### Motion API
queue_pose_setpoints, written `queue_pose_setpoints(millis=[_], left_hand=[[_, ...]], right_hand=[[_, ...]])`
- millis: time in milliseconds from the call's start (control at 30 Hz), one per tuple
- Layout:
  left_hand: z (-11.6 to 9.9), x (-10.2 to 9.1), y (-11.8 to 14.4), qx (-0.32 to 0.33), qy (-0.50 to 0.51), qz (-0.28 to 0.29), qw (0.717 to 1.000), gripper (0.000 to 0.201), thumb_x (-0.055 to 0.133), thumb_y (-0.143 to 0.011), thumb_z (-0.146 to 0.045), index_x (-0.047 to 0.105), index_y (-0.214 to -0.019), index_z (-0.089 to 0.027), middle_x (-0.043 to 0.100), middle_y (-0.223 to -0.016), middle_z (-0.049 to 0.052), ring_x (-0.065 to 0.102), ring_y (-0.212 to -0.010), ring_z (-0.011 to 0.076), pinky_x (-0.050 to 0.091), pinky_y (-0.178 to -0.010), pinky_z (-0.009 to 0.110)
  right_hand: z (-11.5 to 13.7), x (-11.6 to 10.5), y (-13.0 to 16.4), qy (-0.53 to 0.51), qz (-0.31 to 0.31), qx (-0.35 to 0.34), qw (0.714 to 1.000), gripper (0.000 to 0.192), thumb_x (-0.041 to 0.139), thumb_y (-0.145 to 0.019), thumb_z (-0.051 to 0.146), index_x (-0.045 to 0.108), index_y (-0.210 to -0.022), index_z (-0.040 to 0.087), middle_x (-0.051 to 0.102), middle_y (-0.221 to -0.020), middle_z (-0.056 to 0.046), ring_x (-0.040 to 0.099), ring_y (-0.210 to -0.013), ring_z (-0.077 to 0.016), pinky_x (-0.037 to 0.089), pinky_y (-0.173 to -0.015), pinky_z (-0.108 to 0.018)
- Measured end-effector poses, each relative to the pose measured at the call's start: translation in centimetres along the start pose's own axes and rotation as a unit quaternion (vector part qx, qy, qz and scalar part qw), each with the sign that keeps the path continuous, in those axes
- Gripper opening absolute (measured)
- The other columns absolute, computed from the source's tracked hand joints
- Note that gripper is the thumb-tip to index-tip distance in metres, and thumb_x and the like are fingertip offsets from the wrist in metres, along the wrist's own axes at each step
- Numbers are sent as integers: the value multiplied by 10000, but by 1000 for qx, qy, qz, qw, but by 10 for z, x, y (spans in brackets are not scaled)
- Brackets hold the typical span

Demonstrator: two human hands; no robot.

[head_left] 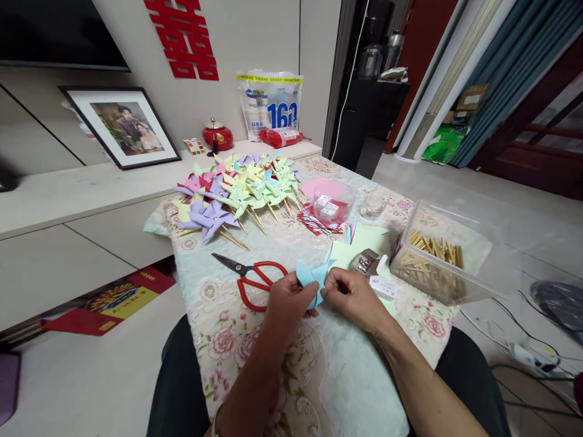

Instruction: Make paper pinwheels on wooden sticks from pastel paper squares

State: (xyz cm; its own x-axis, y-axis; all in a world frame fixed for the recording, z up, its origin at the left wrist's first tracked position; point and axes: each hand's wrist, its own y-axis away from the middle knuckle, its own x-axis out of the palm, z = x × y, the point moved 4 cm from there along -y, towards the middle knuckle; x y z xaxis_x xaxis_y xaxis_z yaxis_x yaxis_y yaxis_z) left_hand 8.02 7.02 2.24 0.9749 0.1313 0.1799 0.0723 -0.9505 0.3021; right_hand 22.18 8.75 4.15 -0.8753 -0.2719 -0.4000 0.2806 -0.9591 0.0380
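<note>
Left hand (288,300): I see its fingers pinched on the blue paper piece (312,276), near edge of the table (273,249).
Right hand (353,294): fingers grasp the same paper from the opposite side.
Scissors (255,276): flat, just left of the hands.
Pinwheels (237,191): piled at far end.
Stick box (432,261): right of hands.

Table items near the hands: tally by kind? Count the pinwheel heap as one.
Blue paper piece, held by left hand and right hand: 1
Red scissors: 1
Clear box of wooden sticks: 1
Pinwheel heap: 1
Round clear tub: 1
Glass dish: 1
Total: 6
</note>
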Motion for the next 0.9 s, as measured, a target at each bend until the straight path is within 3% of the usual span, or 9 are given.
queue_pose_setpoints(millis=[900], left_hand=[[6,-1,-3,10,-20,20,1000,174,717,-657,-311,651,-699,-156,593,-502,-37,543,-370,108,410,-381,201]], right_hand=[[-5,1,0,-25,18,17,999,171,614,-747,295,521,-648,193,411,-559,69,347,-524,-96,259,-502,-239]])
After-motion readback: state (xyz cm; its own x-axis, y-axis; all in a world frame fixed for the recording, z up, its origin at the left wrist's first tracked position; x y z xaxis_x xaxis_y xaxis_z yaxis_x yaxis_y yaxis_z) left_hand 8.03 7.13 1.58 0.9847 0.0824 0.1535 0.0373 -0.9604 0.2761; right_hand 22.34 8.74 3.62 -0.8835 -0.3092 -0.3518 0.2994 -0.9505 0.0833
